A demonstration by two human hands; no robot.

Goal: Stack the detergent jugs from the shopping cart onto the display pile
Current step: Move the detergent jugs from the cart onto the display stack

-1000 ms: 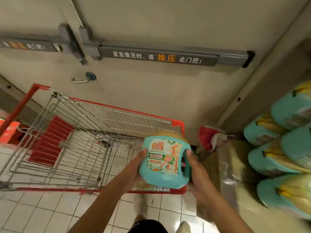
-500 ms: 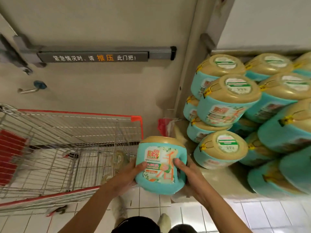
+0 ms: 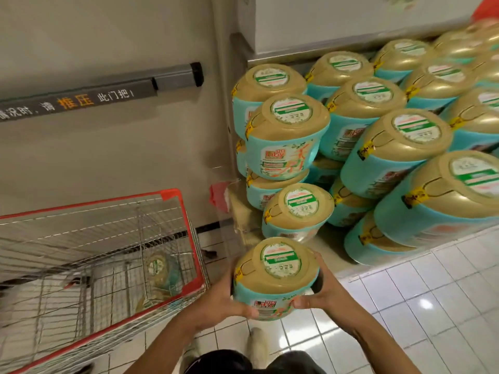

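Right of the red-rimmed shopping cart (image 3: 192,238), the left hand (image 3: 220,302) and right hand (image 3: 325,291) curl their fingers round opposite sides of a gold-capped teal detergent jug (image 3: 275,268), held upright near the display pile (image 3: 378,147).

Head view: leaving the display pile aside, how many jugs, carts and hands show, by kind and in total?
Detergent jugs: 2, the held jug and the cart jug behind the wire
Shopping cart: 1
Hands: 2, left hand and right hand, both gripping the held jug
Total: 5
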